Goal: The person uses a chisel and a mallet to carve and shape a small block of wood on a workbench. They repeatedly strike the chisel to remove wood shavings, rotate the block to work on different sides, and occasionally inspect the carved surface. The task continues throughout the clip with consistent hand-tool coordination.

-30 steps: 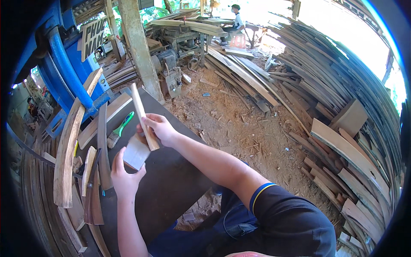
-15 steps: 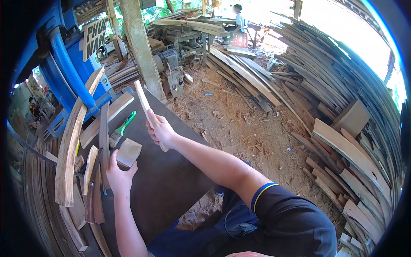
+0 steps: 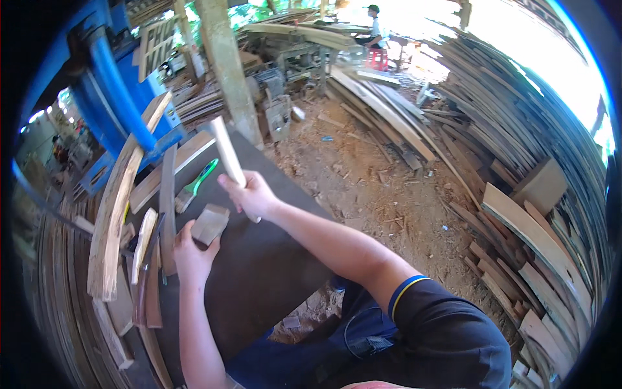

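My left hand (image 3: pixel 194 253) grips a small squarish wooden block (image 3: pixel 210 220) just over the dark tabletop (image 3: pixel 256 279). Up and to its right, my right hand (image 3: pixel 249 194) is closed around a pale, narrow wooden stick (image 3: pixel 226 146), held apart from the block with its upper end tilted leftward. A green-handled paintbrush (image 3: pixel 206 172) lies above the block. Along the table's left side lie curved, rough-edged wooden pieces (image 3: pixel 116 214) and a shorter pale offcut (image 3: pixel 144 246).
A blue metal machine (image 3: pixel 110 97) stands at upper left, beside a concrete post (image 3: pixel 227 71) and grey machinery (image 3: pixel 278 117). Stacked planks (image 3: pixel 512 97) fill the right. A person (image 3: pixel 374 29) is at the back by a red stool (image 3: pixel 377 59). Shavings cover the dirt floor (image 3: pixel 363 194).
The stick was against the block a second ago; my right hand has moved it rightward, away from it. The block has turned in my left hand. The view has shifted slightly.
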Demonstrator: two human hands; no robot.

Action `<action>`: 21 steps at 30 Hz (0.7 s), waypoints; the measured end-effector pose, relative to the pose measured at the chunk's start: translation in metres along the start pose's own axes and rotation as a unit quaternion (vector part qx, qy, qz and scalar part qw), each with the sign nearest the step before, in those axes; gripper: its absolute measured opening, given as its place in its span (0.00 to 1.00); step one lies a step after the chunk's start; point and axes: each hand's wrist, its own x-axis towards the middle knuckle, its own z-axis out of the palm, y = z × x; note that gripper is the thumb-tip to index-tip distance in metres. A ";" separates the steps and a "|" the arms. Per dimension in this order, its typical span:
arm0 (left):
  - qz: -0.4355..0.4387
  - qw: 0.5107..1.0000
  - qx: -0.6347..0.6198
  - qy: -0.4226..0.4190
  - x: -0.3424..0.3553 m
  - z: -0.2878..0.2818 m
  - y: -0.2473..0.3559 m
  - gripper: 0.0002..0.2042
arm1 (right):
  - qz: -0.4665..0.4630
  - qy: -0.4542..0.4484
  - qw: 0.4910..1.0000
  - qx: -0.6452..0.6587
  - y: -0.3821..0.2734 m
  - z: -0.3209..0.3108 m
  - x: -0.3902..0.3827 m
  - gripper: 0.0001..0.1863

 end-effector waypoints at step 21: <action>-0.051 0.992 0.113 -0.017 -0.005 0.002 0.015 0.35 | -0.135 -0.076 0.922 -0.356 0.004 -0.004 -0.016 0.16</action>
